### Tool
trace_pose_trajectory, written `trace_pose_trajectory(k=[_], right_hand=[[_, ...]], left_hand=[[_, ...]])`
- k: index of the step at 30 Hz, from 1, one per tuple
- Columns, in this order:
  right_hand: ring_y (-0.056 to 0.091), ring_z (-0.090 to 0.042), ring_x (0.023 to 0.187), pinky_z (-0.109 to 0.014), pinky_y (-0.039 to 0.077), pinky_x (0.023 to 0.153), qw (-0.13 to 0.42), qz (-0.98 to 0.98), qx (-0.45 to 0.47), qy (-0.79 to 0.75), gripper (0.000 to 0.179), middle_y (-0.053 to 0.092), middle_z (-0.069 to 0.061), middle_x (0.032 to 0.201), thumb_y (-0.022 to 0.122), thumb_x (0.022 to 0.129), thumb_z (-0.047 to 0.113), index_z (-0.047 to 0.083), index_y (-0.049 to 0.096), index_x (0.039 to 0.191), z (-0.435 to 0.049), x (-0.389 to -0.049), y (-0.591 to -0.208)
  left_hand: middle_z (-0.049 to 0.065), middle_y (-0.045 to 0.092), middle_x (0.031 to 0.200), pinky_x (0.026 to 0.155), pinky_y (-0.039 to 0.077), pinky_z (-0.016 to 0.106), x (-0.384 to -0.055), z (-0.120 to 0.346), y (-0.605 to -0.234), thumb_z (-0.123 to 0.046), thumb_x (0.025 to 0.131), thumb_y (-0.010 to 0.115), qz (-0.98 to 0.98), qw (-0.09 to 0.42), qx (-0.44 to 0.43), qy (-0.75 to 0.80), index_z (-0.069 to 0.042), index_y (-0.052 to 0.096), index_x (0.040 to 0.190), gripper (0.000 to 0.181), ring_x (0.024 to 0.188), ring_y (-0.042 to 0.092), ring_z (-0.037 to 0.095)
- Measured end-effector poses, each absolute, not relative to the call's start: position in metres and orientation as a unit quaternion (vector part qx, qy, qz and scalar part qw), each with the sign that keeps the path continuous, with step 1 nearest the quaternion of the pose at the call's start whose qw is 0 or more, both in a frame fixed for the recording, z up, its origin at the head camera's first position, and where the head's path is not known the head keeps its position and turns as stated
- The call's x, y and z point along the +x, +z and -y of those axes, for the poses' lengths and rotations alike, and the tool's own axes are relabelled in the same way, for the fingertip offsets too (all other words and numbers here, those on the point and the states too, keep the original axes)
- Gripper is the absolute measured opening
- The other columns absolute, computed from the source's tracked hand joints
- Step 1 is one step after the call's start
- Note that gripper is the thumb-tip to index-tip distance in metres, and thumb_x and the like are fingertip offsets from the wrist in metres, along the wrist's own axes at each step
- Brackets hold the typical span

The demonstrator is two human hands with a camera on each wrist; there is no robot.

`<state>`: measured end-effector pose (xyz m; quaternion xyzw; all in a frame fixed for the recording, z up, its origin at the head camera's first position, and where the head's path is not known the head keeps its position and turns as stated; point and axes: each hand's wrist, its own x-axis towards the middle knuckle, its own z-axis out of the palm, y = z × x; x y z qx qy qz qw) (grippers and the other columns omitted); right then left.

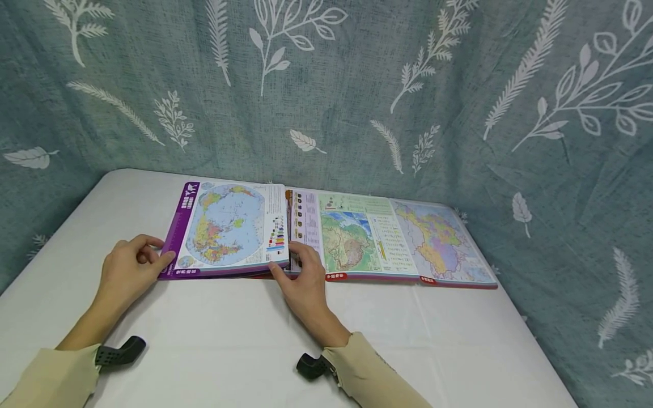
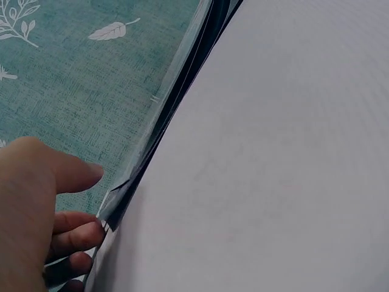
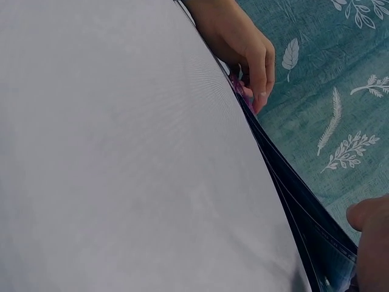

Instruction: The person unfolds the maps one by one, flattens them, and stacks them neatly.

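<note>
A folded map stack with a purple-bordered world map (image 1: 229, 226) on top lies on the table. My left hand (image 1: 127, 266) holds its front left corner, the thumb on the purple border. In the left wrist view the left hand (image 2: 30, 213) has its curled fingers at the stack's dark edge. My right hand (image 1: 303, 280) grips the front right corner, thumb at the front edge and fingers along the right side. Only the right thumb (image 3: 371, 237) and part of that hand show in the right wrist view. The fingertips beneath the stack are hidden.
Right of the stack, a green relief map panel (image 1: 347, 243) and a coloured map panel (image 1: 444, 243) lie flat, partly under the world map. The white table (image 1: 219, 334) reaches back to a blue-green leaf-patterned curtain (image 1: 331, 113). Black wrist devices (image 1: 122, 352) sit at both cuffs.
</note>
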<state>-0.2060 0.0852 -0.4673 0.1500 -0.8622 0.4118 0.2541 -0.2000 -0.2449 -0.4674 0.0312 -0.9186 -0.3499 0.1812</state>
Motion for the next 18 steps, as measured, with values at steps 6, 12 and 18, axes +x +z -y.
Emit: trace_pose_trajectory(k=[6,12,18], right_hand=[[0.064,-0.025,0.115,-0.040,0.052,0.095,0.254,0.864,0.152,0.408,0.049,0.069,-0.011,0.128,0.087,0.087,0.027,0.003,0.069,0.126,-0.0868,-0.2070,-0.4678],[0.064,-0.025,0.116,-0.039,0.053,0.095,0.257,0.864,0.156,0.405,0.049,0.069,-0.011,0.128,0.086,0.088,0.029,0.003,0.069,0.126,-0.0890,-0.2065,-0.4673],[0.064,-0.026,0.117,-0.041,0.053,0.096,0.247,0.867,0.151,0.405,0.053,0.069,-0.011,0.128,0.087,0.086,0.031,0.003,0.069,0.128,-0.0937,-0.2043,-0.4669]], left_hand=[[0.014,0.060,0.091,0.078,0.028,0.039,-0.2006,0.2431,-0.4669,-0.025,0.095,0.078,0.916,0.188,0.028,-0.353,0.004,0.069,0.119,0.038,0.093,0.043,0.027],[0.015,0.061,0.093,0.079,0.030,0.039,-0.2008,0.2426,-0.4671,-0.025,0.095,0.078,0.915,0.188,0.022,-0.355,0.004,0.070,0.120,0.039,0.094,0.045,0.027],[0.015,0.060,0.091,0.079,0.031,0.037,-0.2013,0.2425,-0.4683,-0.021,0.091,0.081,0.917,0.193,-0.007,-0.350,0.006,0.070,0.118,0.040,0.094,0.045,0.027]])
